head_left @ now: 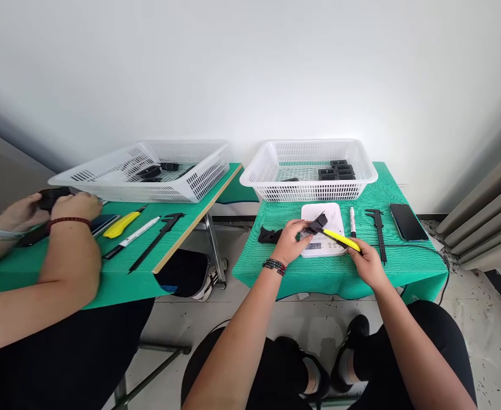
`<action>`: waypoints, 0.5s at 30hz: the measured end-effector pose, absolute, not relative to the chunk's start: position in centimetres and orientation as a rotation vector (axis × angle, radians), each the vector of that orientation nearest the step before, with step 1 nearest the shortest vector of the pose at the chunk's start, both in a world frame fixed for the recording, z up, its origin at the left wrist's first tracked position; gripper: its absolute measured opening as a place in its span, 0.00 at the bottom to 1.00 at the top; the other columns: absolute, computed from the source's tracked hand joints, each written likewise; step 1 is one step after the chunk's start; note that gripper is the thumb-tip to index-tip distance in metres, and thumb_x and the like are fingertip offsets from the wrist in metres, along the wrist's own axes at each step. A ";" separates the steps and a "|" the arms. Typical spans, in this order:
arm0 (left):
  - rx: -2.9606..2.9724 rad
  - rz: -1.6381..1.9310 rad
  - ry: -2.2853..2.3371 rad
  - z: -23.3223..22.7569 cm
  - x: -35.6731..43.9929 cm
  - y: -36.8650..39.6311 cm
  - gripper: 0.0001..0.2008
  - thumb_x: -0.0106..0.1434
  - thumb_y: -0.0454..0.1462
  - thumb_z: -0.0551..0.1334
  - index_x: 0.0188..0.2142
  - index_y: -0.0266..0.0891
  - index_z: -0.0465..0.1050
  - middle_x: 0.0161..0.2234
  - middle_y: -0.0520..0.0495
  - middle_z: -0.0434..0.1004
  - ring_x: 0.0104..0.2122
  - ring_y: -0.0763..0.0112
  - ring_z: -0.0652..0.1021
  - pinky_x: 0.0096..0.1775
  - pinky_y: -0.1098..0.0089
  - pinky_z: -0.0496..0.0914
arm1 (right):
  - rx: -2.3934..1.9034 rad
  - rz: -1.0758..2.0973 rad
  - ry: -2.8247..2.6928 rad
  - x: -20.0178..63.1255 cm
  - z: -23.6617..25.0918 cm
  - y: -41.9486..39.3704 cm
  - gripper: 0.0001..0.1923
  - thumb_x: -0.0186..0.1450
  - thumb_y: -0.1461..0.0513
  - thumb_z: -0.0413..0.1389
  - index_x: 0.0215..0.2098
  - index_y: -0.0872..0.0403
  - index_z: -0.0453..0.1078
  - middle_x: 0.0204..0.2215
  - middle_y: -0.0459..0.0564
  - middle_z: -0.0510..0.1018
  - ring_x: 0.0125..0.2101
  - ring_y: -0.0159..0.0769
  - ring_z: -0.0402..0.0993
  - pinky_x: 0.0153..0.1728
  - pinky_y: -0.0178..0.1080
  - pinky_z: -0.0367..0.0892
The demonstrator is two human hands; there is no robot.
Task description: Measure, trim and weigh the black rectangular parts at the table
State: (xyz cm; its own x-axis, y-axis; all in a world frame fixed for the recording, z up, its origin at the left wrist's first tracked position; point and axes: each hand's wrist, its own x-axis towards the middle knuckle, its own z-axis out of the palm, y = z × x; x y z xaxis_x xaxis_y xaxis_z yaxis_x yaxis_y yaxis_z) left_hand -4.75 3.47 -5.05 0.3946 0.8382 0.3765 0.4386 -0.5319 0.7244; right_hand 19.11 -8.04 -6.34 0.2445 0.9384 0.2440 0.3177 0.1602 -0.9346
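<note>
My left hand (292, 242) grips a small black plastic part (317, 223) above the white digital scale (335, 212). In my right hand (366, 262) is a yellow-handled utility knife (340, 237), its front end up against the black part; whether the blade touches it is too small to tell. The scale's lit display shows beneath my hands, with dark bits scattered on its pan. Left of the scale, partly behind my left hand, lies a crumpled black piece (269, 234).
A white basket (308, 192) with several black parts stands behind the scale. To the right lie a marker (352, 221), a black caliper (378, 228) and a phone (407, 222). At the left table (169, 250), a co-worker's hands (77, 206) hold a black part near another basket (148, 192).
</note>
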 end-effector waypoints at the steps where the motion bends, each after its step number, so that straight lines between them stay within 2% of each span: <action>1: 2.134 1.011 1.088 -5.0 -4.7 3.5 0.15 0.62 0.34 0.65 0.49 0.41 0.80 0.53 0.40 0.80 0.61 0.50 0.73 0.62 0.48 0.72 | -1.393 0.684 -1.272 19.2 -6.3 -8.0 0.20 0.66 0.50 0.55 0.47 0.55 0.77 0.35 0.54 0.82 0.32 0.44 0.75 0.32 0.42 0.70; 3: 2.131 1.011 1.088 -5.0 -4.8 3.5 0.14 0.62 0.35 0.65 0.48 0.40 0.80 0.52 0.40 0.80 0.61 0.49 0.73 0.61 0.48 0.72 | -1.413 0.673 -1.243 19.4 -6.2 -8.0 0.21 0.69 0.49 0.52 0.46 0.56 0.77 0.30 0.53 0.80 0.26 0.40 0.71 0.26 0.40 0.66; 5: 2.130 1.011 1.087 -5.0 -4.8 3.5 0.15 0.62 0.35 0.65 0.48 0.40 0.80 0.52 0.40 0.80 0.61 0.49 0.73 0.61 0.48 0.73 | -1.412 0.675 -1.239 19.5 -6.0 -8.0 0.22 0.69 0.49 0.51 0.45 0.56 0.77 0.27 0.51 0.78 0.24 0.38 0.68 0.24 0.39 0.63; 10: 2.138 1.010 1.076 -4.9 -4.8 3.4 0.15 0.62 0.34 0.65 0.49 0.41 0.80 0.53 0.40 0.80 0.61 0.51 0.73 0.61 0.49 0.72 | -1.347 0.728 -1.328 19.2 -5.8 -8.3 0.18 0.64 0.50 0.58 0.43 0.53 0.79 0.32 0.52 0.82 0.31 0.43 0.74 0.33 0.42 0.69; 15: 2.133 1.016 1.078 -5.0 -4.8 3.5 0.16 0.62 0.34 0.64 0.50 0.40 0.80 0.53 0.40 0.80 0.61 0.51 0.73 0.62 0.48 0.71 | -1.358 0.742 -1.322 18.9 -5.9 -8.1 0.19 0.63 0.51 0.57 0.46 0.53 0.79 0.39 0.55 0.84 0.38 0.47 0.77 0.39 0.45 0.71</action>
